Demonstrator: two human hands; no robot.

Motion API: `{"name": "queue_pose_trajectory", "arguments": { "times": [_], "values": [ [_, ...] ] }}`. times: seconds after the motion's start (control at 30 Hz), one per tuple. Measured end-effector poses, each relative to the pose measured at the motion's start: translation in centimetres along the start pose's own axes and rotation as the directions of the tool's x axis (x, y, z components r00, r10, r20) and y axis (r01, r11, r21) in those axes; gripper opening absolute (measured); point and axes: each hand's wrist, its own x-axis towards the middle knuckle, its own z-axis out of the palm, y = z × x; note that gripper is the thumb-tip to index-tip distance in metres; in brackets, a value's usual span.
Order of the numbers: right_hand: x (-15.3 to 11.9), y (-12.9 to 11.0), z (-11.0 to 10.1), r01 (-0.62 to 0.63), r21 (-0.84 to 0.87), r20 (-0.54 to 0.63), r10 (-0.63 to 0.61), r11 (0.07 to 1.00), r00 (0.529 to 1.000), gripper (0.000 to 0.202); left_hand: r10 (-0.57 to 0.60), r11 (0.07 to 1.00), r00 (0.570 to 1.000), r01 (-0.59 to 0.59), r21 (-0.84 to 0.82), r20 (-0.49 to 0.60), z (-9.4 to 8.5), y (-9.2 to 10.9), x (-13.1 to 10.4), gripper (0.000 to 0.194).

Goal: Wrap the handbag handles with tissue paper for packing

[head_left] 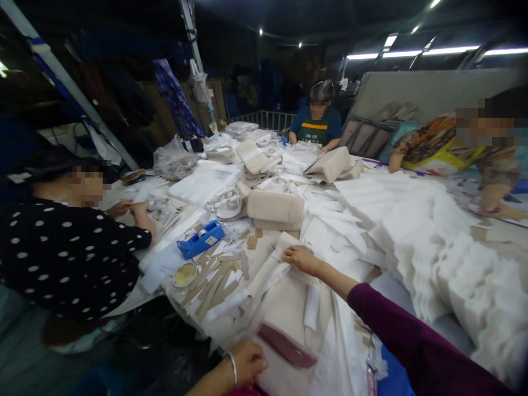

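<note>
While the right hand point(300, 259) reaches forward from a long dark-purple sleeve point(400, 324), its fingers bend down over the far part of a beige, soft-looking handbag point(284, 305) with a dull pink panel point(289, 346) at its near end. The hand touches the bag there, but whether it grips anything cannot be told. The left hand point(247, 360), with a silver-coloured bangle point(233, 367) at its wrist, is near the bag's near left corner, fingers loosely curled; I cannot tell whether it holds anything. The handbag lies at the near side of a cluttered pale table point(505, 235), with a narrow white-wrapped strip point(311, 307) along its right part.

Left of the bag are scattered flat tan strips point(216, 283), a small round dish with yellowish contents point(184, 274) and a blue plastic tape dispenser point(202, 240). Just beyond the right hand stands another beige, rounded bag point(275, 208). Wavy stacks of white, foam-like sheets point(437, 236) cover much of the right side.

One person in a black polka-dot top point(70, 264) works at the left, another in a dark-green apron point(315, 129) at the far side, and a third in a patterned top point(427, 137) at the right.
</note>
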Motion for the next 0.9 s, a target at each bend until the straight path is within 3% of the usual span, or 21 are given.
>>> {"name": "queue_pose_trajectory", "arguments": {
  "times": [0.03,0.1,0.2,0.3,0.37,0.43,0.5,0.53,0.57,0.6,0.67,0.7,0.8,0.9],
  "values": [
    [-0.1,-0.1,0.4,-0.013,0.006,-0.009,0.013,1.000,1.000,0.025,0.114,0.988,0.989,-0.103,0.117,-0.092,-1.1,1.1,-0.8,0.033],
    [-0.5,-0.5,0.8,-0.064,0.027,-0.033,0.065,0.998,0.997,0.024,0.277,0.936,0.916,-0.189,0.297,-0.290,-3.5,3.0,-1.9,0.030],
    [-1.2,-1.7,1.0,-0.189,0.075,-0.069,0.194,0.979,0.979,0.031,0.321,0.855,0.848,-0.069,0.513,-0.421,-6.8,3.4,-1.9,0.025],
    [-2.1,-3.5,0.7,-0.283,0.146,-0.118,0.301,0.948,0.946,0.047,0.322,0.793,0.862,-0.019,0.609,-0.391,-8.4,0.6,-0.6,0.029],
    [-2.7,-5.5,0.3,-0.337,0.222,-0.192,0.380,0.915,0.905,0.061,0.327,0.811,0.900,-0.112,0.575,-0.287,-8.4,-1.9,0.5,0.036],
    [-3.4,-8.5,-0.1,-0.366,0.383,-0.292,0.487,0.848,0.823,0.067,0.339,0.846,0.922,-0.212,0.489,-0.185,-8.0,-3.9,1.4,0.039],
    [-4.1,-12.5,-0.4,-0.304,0.636,-0.329,0.605,0.710,0.725,0.059,0.386,0.833,0.912,-0.279,0.478,-0.141,-7.5,-4.9,1.6,0.037],
    [-4.4,-14.9,-0.3,-0.238,0.764,-0.294,0.652,0.600,0.699,0.050,0.418,0.806,0.899,-0.299,0.510,-0.133,-7.4,-5.0,1.5,0.037],
    [-4.7,-17.4,0.0,-0.170,0.870,-0.228,0.682,0.464,0.695,0.041,0.446,0.770,0.884,-0.298,0.564,-0.141,-7.2,-4.9,1.3,0.036],
    [-4.8,-20.0,0.5,-0.125,0.943,-0.126,0.679,0.309,0.723,0.034,0.470,0.723,0.869,-0.278,0.632,-0.156,-7.1,-4.5,0.8,0.034],
    [-4.7,-24.8,2.0,-0.095,0.995,0.050,0.655,0.034,0.754,0.029,0.516,0.613,0.832,-0.191,0.767,-0.205,-6.8,-3.2,-0.4,0.032],
    [-4.4,-26.9,2.8,-0.099,0.994,0.111,0.648,-0.056,0.754,0.028,0.542,0.553,0.808,-0.138,0.822,-0.229,-6.5,-2.3,-1.1,0.031],
    [-3.2,-31.1,4.3,-0.088,0.973,0.209,0.650,-0.213,0.730,0.040,0.626,0.417,0.741,-0.053,0.908,-0.244,-4.7,0.7,-2.9,0.028],
    [-2.2,-32.3,4.0,0.032,0.960,0.169,0.669,-0.278,0.724,0.062,0.665,0.405,0.705,-0.060,0.912,-0.249,-1.3,4.0,-4.0,0.024]
  ]
}}
